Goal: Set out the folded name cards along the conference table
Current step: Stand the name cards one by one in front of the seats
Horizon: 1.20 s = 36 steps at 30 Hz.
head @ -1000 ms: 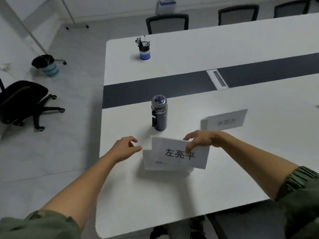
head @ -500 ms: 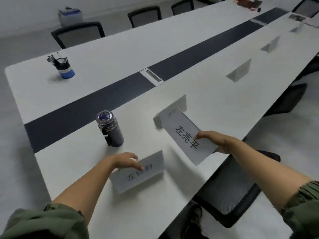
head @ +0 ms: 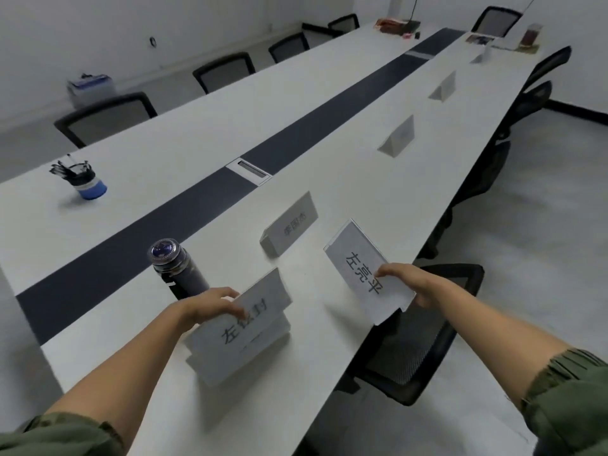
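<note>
1. Head view, seven o'clock: we see the left hand (head: 214,306) gripping a name card (head: 256,320) low over the conference table (head: 362,192), perhaps others stacked beneath.
2. Four o'clock: the right hand (head: 408,283) pinches a second card (head: 352,255) above the table's edge.

Light is dim, cool and flat. Weak, soft-edged shadows lie on the table (head: 316,291) just right of the left hand's (head: 210,307) fingers, under the left card (head: 256,337) it holds, and below the right card (head: 355,258) pinched by the right hand (head: 411,286). A faint sheen marks the bottle (head: 187,278) lid just beyond the left fingers. Print under those fingers is motion-smeared; print by the right fingers reads sharper. Far beyond the 2 hands, detail softens and table edges bow.
</note>
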### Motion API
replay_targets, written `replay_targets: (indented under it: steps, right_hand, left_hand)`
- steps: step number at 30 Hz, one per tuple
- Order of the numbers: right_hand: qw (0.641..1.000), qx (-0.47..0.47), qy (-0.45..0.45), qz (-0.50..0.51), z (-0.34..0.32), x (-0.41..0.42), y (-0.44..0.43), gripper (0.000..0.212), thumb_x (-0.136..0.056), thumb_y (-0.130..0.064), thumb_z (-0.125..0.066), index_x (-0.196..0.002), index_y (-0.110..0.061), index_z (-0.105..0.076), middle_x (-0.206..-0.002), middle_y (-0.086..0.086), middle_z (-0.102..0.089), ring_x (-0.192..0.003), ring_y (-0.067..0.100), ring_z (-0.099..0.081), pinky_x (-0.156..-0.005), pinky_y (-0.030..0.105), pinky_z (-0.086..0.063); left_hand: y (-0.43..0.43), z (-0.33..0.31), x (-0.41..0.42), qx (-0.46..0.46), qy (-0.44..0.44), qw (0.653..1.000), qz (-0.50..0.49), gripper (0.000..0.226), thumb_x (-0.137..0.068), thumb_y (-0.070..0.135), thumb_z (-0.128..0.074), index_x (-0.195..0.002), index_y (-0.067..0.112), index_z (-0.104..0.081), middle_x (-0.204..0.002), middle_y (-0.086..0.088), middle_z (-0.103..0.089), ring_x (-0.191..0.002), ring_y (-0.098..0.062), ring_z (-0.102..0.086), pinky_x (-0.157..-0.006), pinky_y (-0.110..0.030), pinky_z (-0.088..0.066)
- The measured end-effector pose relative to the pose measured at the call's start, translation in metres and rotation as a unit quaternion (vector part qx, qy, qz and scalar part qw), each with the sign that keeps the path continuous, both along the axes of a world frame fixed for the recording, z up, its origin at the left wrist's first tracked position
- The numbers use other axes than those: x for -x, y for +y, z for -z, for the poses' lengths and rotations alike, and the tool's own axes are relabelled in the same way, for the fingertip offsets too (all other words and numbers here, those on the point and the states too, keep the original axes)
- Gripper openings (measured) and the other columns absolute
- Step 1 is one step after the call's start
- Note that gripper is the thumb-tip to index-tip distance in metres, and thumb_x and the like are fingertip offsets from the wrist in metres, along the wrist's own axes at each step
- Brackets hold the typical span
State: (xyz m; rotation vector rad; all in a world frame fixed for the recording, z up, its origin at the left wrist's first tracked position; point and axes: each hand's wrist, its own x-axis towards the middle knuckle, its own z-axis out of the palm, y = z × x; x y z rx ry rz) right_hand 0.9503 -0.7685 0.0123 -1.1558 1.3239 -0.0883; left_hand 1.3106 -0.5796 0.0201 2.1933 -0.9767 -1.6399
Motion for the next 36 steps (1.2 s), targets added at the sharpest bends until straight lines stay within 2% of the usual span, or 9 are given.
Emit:
replay_targets:
  steps: [3, 6, 10, 14, 18, 21, 26, 30, 36]
  right_hand:
    - [0.999, 0.033, -0.021, 0.013, -0.027, 0.027, 0.006, 0.027, -0.088, -0.024, -0.062, -0.110, -0.009, -0.069, -0.095, 0.010, -0.076, -0.076, 0.026, -0.071, -0.052, 0.026, -0.052]
    - [0.996, 0.065, -0.042, 0.032, -0.052, 0.065, 0.016, 0.022, -0.090, -0.019, -0.060, -0.108, -0.009, -0.067, -0.096, 0.012, -0.073, -0.076, 0.026, -0.069, -0.043, 0.022, -0.048]
    - [0.992, 0.110, -0.037, 0.052, -0.076, 0.143, 0.035, 0.016, -0.087, -0.022, -0.062, -0.101, -0.014, -0.065, -0.092, 0.011, -0.072, -0.076, 0.026, -0.068, -0.047, 0.023, -0.047]
    - [0.987, 0.133, -0.003, 0.094, -0.082, 0.232, 0.047, 0.039, -0.067, -0.034, -0.070, -0.103, -0.019, -0.067, -0.095, 0.010, -0.074, -0.080, 0.027, -0.068, -0.057, 0.027, -0.045]
    - [0.978, 0.141, 0.011, 0.150, -0.078, 0.311, 0.046, 0.023, -0.082, -0.023, -0.066, -0.104, -0.015, -0.068, -0.095, 0.012, -0.075, -0.077, 0.029, -0.069, -0.061, 0.030, -0.042]
    - [0.971, 0.139, 0.018, 0.193, -0.072, 0.363, 0.036, 0.020, -0.082, -0.023, -0.066, -0.100, -0.016, -0.069, -0.088, 0.009, -0.076, -0.068, 0.025, -0.067, -0.053, 0.025, -0.039]
    - [0.963, 0.129, 0.028, 0.237, -0.055, 0.425, -0.004, 0.010, -0.083, -0.021, -0.065, -0.091, -0.017, -0.067, -0.073, 0.004, -0.073, -0.057, 0.020, -0.063, -0.048, 0.021, -0.036]
    - [0.957, 0.112, 0.039, 0.264, -0.035, 0.475, -0.067, 0.012, -0.082, -0.023, -0.065, -0.092, -0.017, -0.068, -0.074, 0.004, -0.073, -0.062, 0.022, -0.063, -0.053, 0.025, -0.034]
    - [0.943, 0.091, 0.060, 0.314, -0.039, 0.559, -0.185, 0.013, -0.082, -0.025, -0.065, -0.092, -0.018, -0.069, -0.069, 0.001, -0.071, -0.054, 0.017, -0.061, -0.050, 0.022, -0.030]
  left_hand:
    - [-0.012, -0.035, 0.025, 0.054, -0.005, 0.998, 0.011, 0.066, -0.052, 0.039, -0.075, -0.112, 0.020, -0.058, -0.101, -0.015, -0.073, -0.090, -0.032, -0.072, -0.082, -0.044, -0.058]
    - [-0.022, -0.064, 0.074, 0.109, 0.006, 0.994, 0.008, 0.057, -0.060, 0.038, -0.068, -0.112, 0.016, -0.057, -0.104, -0.015, -0.070, -0.092, -0.031, -0.069, -0.078, -0.041, -0.057]
    - [-0.039, -0.074, 0.155, 0.141, 0.018, 0.989, 0.027, 0.068, -0.050, 0.042, -0.071, -0.110, 0.014, -0.061, -0.103, -0.015, -0.071, -0.092, -0.032, -0.070, -0.090, -0.051, -0.053]
    - [-0.064, -0.072, 0.239, 0.149, 0.017, 0.986, 0.071, 0.052, -0.057, 0.039, -0.069, -0.105, 0.018, -0.064, -0.102, -0.011, -0.072, -0.094, -0.030, -0.070, -0.095, -0.053, -0.051]
    - [-0.097, -0.080, 0.309, 0.146, 0.026, 0.979, 0.141, 0.055, -0.056, 0.042, -0.069, -0.105, 0.017, -0.063, -0.103, -0.011, -0.073, -0.095, -0.029, -0.071, -0.093, -0.050, -0.051]
    - [-0.134, -0.085, 0.356, 0.149, 0.026, 0.972, 0.180, 0.050, -0.061, 0.041, -0.067, -0.104, 0.016, -0.063, -0.102, -0.011, -0.073, -0.096, -0.030, -0.070, -0.092, -0.048, -0.051]
    - [-0.205, -0.075, 0.429, 0.149, 0.033, 0.964, 0.218, 0.040, -0.064, 0.037, -0.065, -0.098, 0.017, -0.064, -0.101, -0.012, -0.073, -0.096, -0.031, -0.070, -0.090, -0.046, -0.052]
    - [-0.291, -0.055, 0.487, 0.134, 0.029, 0.952, 0.273, 0.035, -0.065, 0.037, -0.064, -0.093, 0.017, -0.066, -0.103, -0.015, -0.072, -0.096, -0.032, -0.069, -0.085, -0.042, -0.053]
    - [-0.445, -0.055, 0.570, 0.107, 0.015, 0.941, 0.322, 0.038, -0.063, 0.042, -0.066, -0.093, 0.020, -0.064, -0.102, -0.012, -0.072, -0.092, -0.028, -0.070, -0.087, -0.044, -0.054]
